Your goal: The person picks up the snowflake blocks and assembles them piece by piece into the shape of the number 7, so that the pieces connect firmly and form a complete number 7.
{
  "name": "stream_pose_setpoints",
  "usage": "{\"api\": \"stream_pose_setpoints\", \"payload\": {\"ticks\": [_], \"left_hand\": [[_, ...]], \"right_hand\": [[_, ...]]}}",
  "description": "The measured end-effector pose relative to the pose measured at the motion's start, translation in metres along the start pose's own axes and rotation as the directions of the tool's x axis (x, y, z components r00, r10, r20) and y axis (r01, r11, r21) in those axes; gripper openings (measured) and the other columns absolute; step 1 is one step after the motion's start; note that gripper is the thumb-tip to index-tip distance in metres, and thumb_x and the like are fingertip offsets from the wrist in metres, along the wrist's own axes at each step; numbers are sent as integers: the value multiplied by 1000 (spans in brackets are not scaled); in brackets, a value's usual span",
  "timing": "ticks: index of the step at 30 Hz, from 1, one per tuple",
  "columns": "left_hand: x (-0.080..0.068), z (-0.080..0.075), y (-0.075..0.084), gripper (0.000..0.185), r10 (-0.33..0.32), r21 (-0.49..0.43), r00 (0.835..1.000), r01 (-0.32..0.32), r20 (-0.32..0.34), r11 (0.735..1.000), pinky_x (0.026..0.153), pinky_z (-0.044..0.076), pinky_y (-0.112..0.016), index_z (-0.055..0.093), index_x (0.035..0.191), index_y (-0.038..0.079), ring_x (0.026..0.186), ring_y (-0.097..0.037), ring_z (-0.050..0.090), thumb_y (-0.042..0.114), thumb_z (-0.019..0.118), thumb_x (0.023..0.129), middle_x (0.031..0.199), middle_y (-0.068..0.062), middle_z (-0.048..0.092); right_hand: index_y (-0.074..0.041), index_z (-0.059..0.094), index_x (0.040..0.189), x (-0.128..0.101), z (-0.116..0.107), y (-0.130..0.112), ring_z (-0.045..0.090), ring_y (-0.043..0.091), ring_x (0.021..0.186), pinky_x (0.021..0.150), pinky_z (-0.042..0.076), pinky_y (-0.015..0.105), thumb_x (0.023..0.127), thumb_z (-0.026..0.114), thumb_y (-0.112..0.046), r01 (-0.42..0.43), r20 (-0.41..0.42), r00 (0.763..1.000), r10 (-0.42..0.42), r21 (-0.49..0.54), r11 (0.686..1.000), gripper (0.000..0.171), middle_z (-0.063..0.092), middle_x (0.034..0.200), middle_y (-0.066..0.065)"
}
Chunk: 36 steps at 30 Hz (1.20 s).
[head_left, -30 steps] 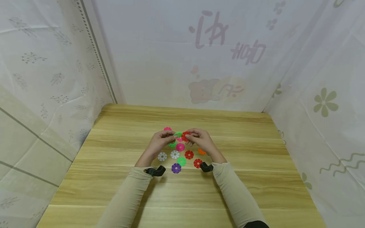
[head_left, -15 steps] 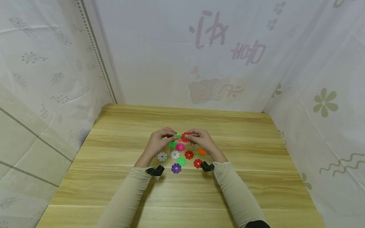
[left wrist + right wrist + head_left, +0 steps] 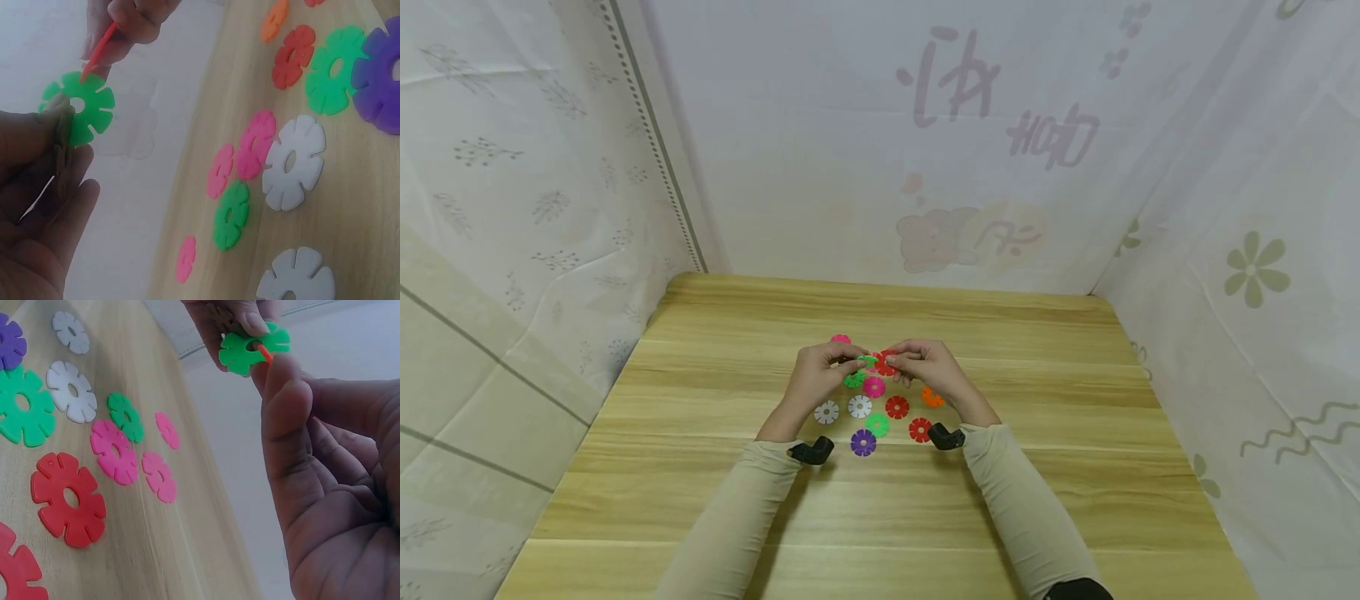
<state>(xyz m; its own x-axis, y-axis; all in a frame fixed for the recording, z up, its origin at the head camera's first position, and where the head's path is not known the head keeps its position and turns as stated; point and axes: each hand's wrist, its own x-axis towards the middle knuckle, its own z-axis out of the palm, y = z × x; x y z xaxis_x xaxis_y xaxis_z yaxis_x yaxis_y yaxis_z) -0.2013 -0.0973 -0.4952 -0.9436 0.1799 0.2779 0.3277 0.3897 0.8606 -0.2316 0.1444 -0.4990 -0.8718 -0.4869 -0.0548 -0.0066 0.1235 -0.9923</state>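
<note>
- Two hands met above the middle of the wooden table (image 3: 715,500), each pinching one notched plastic disc, with loose discs lying flat beneath them.
- Farthest left among the loose pieces lay a white disc (image 3: 827,412), with a second white disc (image 3: 860,406) just beside it.
- Up behind the left hand, a small pink disc (image 3: 840,339) showed at the far edge of the group.
- Left hand (image 3: 820,379) had its thumb and fingers curled round the green disc (image 3: 79,107), holding it raised off the table.
- Below that hand lay another green disc (image 3: 853,380), a pink disc (image 3: 873,387), a larger green disc (image 3: 877,425) and a purple disc (image 3: 863,442) nearest the person.
- Right hand (image 3: 928,369) pinched the red disc (image 3: 99,50) edge-on between thumb and fingers; in the right wrist view its thin edge sat in a slot of the green disc (image 3: 253,349), so the two pieces touched.
- Under the right hand lay two red discs (image 3: 897,407) (image 3: 920,430), and an orange disc (image 3: 932,397) sat farthest right.
- Black wrist cameras (image 3: 811,451) sat at the cuffs of beige sleeves (image 3: 1022,508).
- Writing on the white cloth backdrop (image 3: 1045,137) showed through faintly and mirrored, too unclear to read; a pale bear print (image 3: 928,242) sat below it.
</note>
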Motion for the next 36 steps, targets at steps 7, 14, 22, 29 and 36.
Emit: {"api": "stream_pose_setpoints", "payload": {"ticks": [7, 14, 22, 29, 36], "left_hand": [[-2, 9, 2, 4, 83, 76, 993, -77, -85, 994, 57, 51, -27, 80, 89, 10, 66, -11, 63, 7, 78, 88, 84, 2, 74], [-5, 21, 4, 4, 118, 104, 972, -99, -205, 990, 54, 48, -26, 80, 85, 9, 66, -11, 61, 5, 79, 85, 77, 0, 73], [-5, 26, 6, 1, 126, 132, 965, -98, -232, 986, 60, 55, -29, 80, 86, 7, 69, -13, 67, 6, 79, 86, 80, -3, 74], [-4, 29, 9, 6, 111, 108, 959, -86, -259, 990, 59, 54, -29, 80, 84, 7, 66, -14, 65, 1, 78, 85, 81, -4, 75], [-5, 33, 9, 8, 96, 81, 953, -76, -289, 994, 60, 56, -28, 79, 82, 7, 67, -14, 67, -2, 79, 83, 81, -5, 75]], "right_hand": [[1, 69, 118, 1, 2, -2, 66, 52, 88, 77, 56, 58, 100, 64, -18, -28, -1, 1000, 28, -25, 999, 26, 74, 94, 20], [5, 67, 119, 1, 6, -5, 73, 40, 86, 79, 57, 53, 99, 66, -17, -70, -40, 997, 72, 40, 997, 29, 75, 97, 16], [8, 68, 115, 1, 10, -6, 75, 30, 77, 75, 60, 46, 99, 66, -12, -53, -80, 995, 60, 85, 995, 26, 73, 97, 19], [9, 68, 112, 3, 15, -7, 74, 30, 74, 71, 61, 42, 99, 64, -7, -43, -140, 988, 60, 124, 991, 21, 72, 95, 20], [9, 67, 112, 4, 17, -4, 73, 37, 76, 69, 61, 41, 98, 65, -7, -37, -169, 984, 61, 142, 989, 21, 71, 96, 19]]}}
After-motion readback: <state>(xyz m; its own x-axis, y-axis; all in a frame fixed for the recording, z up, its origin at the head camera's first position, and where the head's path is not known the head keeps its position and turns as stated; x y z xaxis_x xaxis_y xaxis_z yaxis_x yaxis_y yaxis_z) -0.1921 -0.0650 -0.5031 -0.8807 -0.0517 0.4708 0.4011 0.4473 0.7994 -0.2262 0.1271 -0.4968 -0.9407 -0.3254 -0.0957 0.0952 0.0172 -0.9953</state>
